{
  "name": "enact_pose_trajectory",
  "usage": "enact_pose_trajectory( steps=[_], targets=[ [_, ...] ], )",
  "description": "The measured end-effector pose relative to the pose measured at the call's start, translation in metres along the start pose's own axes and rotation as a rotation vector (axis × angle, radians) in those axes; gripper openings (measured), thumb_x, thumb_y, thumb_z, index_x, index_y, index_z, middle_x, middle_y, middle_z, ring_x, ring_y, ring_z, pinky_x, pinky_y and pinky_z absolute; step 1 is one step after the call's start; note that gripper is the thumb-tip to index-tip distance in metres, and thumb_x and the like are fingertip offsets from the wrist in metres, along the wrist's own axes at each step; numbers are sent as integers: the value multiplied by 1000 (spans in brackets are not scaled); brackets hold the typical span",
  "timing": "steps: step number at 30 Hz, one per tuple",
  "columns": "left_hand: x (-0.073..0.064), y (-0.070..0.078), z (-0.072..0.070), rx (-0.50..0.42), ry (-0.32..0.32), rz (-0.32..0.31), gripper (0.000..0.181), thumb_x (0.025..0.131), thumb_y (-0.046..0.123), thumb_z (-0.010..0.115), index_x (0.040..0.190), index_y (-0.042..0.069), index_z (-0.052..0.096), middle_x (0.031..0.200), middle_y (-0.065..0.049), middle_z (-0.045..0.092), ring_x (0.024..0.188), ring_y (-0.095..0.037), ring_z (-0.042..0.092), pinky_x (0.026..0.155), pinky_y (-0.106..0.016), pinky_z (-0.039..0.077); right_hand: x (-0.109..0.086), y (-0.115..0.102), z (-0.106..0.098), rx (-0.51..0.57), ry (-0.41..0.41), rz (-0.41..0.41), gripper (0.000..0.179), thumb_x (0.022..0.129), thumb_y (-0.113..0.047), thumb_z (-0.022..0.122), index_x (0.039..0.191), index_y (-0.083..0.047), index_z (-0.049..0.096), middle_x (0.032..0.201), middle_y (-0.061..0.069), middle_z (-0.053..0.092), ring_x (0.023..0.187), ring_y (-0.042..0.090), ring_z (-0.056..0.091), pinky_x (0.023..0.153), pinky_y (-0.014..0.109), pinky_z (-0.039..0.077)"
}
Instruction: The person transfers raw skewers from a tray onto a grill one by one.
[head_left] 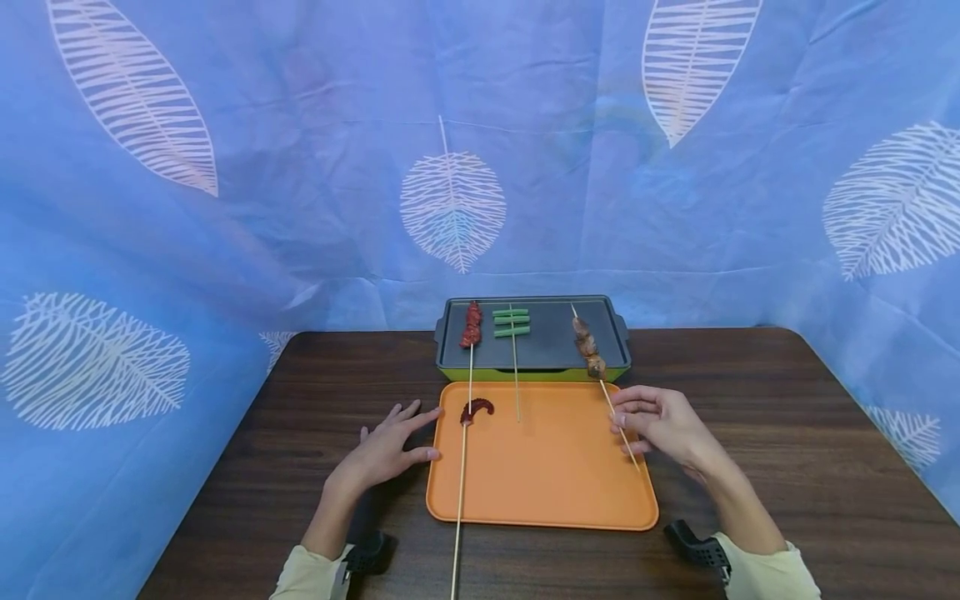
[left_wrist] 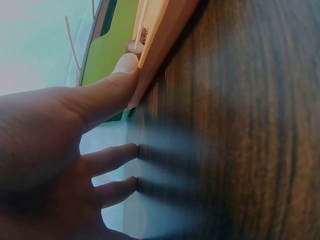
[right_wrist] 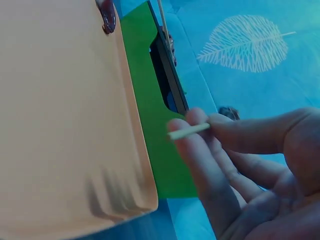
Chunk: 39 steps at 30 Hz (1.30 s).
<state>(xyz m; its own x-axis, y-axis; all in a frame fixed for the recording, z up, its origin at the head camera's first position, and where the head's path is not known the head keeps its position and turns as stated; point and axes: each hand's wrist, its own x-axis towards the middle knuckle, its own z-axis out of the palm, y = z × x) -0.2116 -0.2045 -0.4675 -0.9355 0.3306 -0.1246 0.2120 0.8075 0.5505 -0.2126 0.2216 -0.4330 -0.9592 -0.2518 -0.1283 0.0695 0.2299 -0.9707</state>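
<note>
My right hand (head_left: 660,425) pinches the bare stick of a skewer with browned meat chunks (head_left: 588,350); the stick's blunt end (right_wrist: 187,132) pokes out between thumb and fingers in the right wrist view. Its meat lies over the right side of a dark grill plate (head_left: 551,342). My left hand (head_left: 382,450) is spread at the left edge of an orange tray (head_left: 547,483), thumb and index fingertips at the rim. In the left wrist view the thumb (left_wrist: 125,64) is at that rim, with the other fingers reaching down to the table.
On the grill lie a red meat skewer (head_left: 471,325) and a green vegetable skewer (head_left: 512,332), their sticks extending over the tray. A dark red tentacle skewer (head_left: 480,406) lies on the tray's left, its stick crossing the front rim. A blue leaf-patterned cloth (head_left: 540,208) hangs behind the wooden table (head_left: 750,400).
</note>
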Motion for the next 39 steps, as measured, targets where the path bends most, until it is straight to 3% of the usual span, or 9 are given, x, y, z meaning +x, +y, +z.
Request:
enact_pose_trajectory(
  steps=[7,16,24,39],
  targets=[
    [0,-2,1,-3,-3,-3,69,95,41,73,156,24,47,165,-19,31,152,-49,17,101,-88,8,13,-2,9,58,92,-25,42,101,-6,64,136,14,52,109,18,71,95,28,75,75,43,62],
    [3,0,0,17,-7,-10,69,94,44,72,156,25,47,164,-20,31,152,-49,17,102,-88,8,34,-7,21,151,145,-17,47,100,-9,68,139,14,52,103,7,74,97,24,75,79,44,60],
    [3,1,-1,19,-12,5,68,95,42,71,156,22,47,164,-21,32,152,-50,18,101,-88,9,48,-12,30,175,163,-1,44,100,-7,67,137,14,55,112,21,72,93,20,76,80,43,60],
    [0,-1,-1,13,-4,7,68,95,42,71,156,23,48,164,-21,32,152,-50,18,101,-88,9,59,-19,44,177,205,50,41,99,-7,69,135,10,60,118,23,71,92,18,76,80,41,60]
  ],
)
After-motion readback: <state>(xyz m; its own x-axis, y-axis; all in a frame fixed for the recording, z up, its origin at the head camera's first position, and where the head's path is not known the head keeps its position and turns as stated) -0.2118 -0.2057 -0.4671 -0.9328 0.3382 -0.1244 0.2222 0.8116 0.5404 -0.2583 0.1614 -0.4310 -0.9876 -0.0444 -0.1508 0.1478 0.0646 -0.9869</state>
